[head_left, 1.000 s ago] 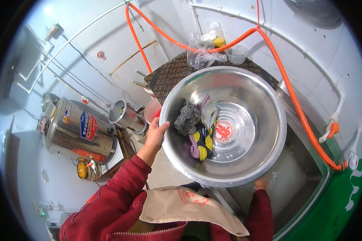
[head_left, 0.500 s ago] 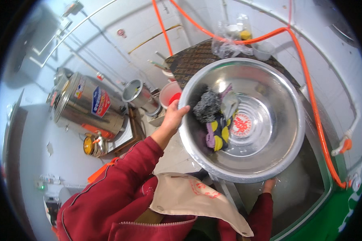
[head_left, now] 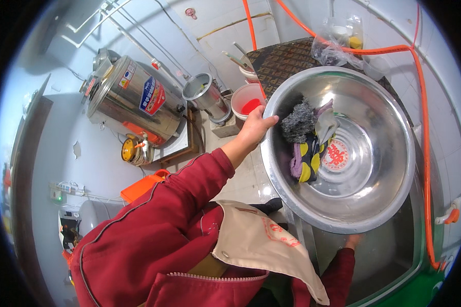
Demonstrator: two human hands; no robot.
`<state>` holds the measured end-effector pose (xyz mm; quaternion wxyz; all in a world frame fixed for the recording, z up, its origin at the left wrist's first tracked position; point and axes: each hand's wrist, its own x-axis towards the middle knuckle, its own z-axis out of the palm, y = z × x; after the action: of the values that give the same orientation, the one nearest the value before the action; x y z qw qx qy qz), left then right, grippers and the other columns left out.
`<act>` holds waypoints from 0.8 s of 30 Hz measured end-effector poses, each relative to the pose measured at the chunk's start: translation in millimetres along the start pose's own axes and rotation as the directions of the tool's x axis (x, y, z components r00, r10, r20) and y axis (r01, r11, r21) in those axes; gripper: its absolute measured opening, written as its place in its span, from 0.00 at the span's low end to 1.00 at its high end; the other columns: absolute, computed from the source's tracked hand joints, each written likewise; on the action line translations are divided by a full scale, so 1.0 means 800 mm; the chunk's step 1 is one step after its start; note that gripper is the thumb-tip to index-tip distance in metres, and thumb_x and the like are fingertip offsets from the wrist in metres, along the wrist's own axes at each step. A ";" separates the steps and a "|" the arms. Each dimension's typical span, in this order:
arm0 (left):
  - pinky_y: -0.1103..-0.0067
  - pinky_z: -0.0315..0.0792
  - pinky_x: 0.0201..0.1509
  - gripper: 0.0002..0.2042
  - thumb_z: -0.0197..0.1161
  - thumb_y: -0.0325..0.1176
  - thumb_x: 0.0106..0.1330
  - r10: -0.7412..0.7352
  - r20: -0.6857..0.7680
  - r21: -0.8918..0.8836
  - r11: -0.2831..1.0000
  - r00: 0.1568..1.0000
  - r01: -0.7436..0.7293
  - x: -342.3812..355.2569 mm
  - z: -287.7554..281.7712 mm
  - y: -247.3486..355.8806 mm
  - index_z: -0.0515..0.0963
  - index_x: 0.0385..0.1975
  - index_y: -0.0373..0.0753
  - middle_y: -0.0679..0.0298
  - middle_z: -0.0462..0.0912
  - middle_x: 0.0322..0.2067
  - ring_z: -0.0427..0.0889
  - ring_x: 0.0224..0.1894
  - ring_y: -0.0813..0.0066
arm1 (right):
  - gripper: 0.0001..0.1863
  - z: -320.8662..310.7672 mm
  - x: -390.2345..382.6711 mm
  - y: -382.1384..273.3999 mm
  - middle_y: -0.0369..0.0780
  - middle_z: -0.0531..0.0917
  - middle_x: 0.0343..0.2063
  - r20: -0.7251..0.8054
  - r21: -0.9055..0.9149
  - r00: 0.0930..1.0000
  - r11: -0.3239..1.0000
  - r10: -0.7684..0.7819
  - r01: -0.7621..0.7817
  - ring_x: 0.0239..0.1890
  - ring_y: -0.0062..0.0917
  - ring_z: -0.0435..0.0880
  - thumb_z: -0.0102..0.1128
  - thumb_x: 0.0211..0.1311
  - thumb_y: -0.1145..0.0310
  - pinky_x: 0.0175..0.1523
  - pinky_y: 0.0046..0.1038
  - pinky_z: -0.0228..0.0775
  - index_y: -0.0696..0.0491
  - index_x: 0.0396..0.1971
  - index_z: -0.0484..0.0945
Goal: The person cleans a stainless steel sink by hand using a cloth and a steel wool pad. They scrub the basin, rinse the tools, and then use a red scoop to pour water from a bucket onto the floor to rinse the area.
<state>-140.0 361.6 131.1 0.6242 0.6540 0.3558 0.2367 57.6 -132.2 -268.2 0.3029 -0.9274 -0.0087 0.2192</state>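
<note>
A wide metal basin (head_left: 384,163) is tilted over a water-filled sink and the edge of a patterned board. My left hand (head_left: 254,129) grips its left rim, thumb on top. From below, my right hand (head_left: 352,241) holds the near rim; its fingers are hidden under the basin. Inside, bunched against the left wall, lie a dark grey wire scourer (head_left: 298,122), a dark cloth with yellow spots (head_left: 309,161) and purple edges, and a pale grey cloth (head_left: 326,126). A red emblem marks the basin's bottom.
The sink (head_left: 389,250) lies under the basin. Behind it is the patterned board (head_left: 279,64) with a clear plastic bag (head_left: 338,43). An orange hose (head_left: 426,169) runs down the right side. Buckets (head_left: 247,97), a steel cylinder (head_left: 210,100) and a large steel boiler (head_left: 138,97) stand left.
The whole view has swung left, so basin and room both sit farther right in the picture. Both hands keep their places on the basin; its contents look unchanged.
</note>
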 end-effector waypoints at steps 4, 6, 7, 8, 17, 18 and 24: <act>0.78 0.68 0.47 0.21 0.59 0.29 0.58 0.004 0.000 0.041 0.999 1.000 -0.004 0.001 -0.001 0.002 0.67 0.51 0.29 0.58 0.76 0.40 0.75 0.39 0.74 | 0.24 -0.005 -0.001 0.002 0.48 0.74 0.52 0.002 -0.034 1.000 0.999 0.001 -0.001 0.52 0.36 0.73 0.49 0.59 0.58 0.57 0.33 0.62 0.58 0.51 0.71; 0.78 0.68 0.47 0.20 0.59 0.29 0.58 -0.006 0.000 0.047 0.999 1.000 0.006 0.001 -0.001 0.003 0.67 0.50 0.29 0.58 0.76 0.40 0.75 0.40 0.73 | 0.24 -0.008 -0.004 0.006 0.48 0.74 0.51 0.004 -0.053 1.000 0.999 -0.001 0.002 0.52 0.36 0.73 0.49 0.59 0.58 0.57 0.34 0.62 0.58 0.51 0.71; 0.78 0.69 0.47 0.20 0.59 0.29 0.58 0.007 0.005 0.024 1.000 1.000 -0.007 0.000 -0.001 0.003 0.68 0.50 0.29 0.58 0.76 0.39 0.75 0.40 0.73 | 0.23 -0.009 -0.007 0.008 0.48 0.74 0.51 0.005 -0.061 1.000 0.998 -0.003 0.003 0.52 0.36 0.73 0.49 0.60 0.58 0.57 0.34 0.62 0.58 0.51 0.71; 0.78 0.69 0.46 0.19 0.59 0.29 0.58 0.010 -0.002 0.012 1.000 1.000 -0.010 0.000 0.000 0.003 0.68 0.49 0.29 0.59 0.77 0.39 0.76 0.39 0.73 | 0.23 -0.011 -0.010 0.010 0.48 0.74 0.51 0.007 -0.065 1.000 0.998 -0.008 0.008 0.52 0.36 0.73 0.48 0.60 0.59 0.57 0.34 0.62 0.58 0.51 0.71; 0.77 0.73 0.42 0.13 0.59 0.24 0.57 0.061 -0.003 -0.084 0.995 0.998 -0.061 0.005 0.002 -0.008 0.73 0.42 0.29 0.59 0.79 0.35 0.78 0.35 0.72 | 0.22 -0.015 -0.027 0.027 0.48 0.74 0.51 0.004 -0.139 1.000 0.990 -0.010 0.010 0.52 0.37 0.73 0.47 0.61 0.60 0.57 0.34 0.62 0.58 0.50 0.72; 0.77 0.73 0.42 0.14 0.59 0.25 0.58 0.067 0.019 -0.134 0.989 0.998 -0.064 0.005 0.001 -0.011 0.72 0.43 0.29 0.58 0.79 0.35 0.78 0.35 0.72 | 0.22 -0.015 -0.026 0.027 0.48 0.74 0.51 0.002 -0.142 1.000 0.990 -0.008 0.009 0.52 0.37 0.73 0.47 0.61 0.60 0.57 0.34 0.62 0.58 0.50 0.72; 0.79 0.72 0.38 0.11 0.59 0.26 0.59 0.037 0.006 -0.067 0.997 0.999 -0.037 0.011 -0.004 -0.020 0.73 0.41 0.31 0.61 0.78 0.32 0.77 0.32 0.75 | 0.21 -0.010 -0.019 0.014 0.48 0.74 0.51 0.002 -0.175 1.000 0.985 -0.006 0.006 0.52 0.37 0.73 0.46 0.61 0.61 0.57 0.34 0.62 0.58 0.50 0.72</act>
<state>-139.5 370.1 114.2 0.6427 0.6399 0.3331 0.2577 45.8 -147.9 -262.7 0.2209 -0.9503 -0.0308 0.2172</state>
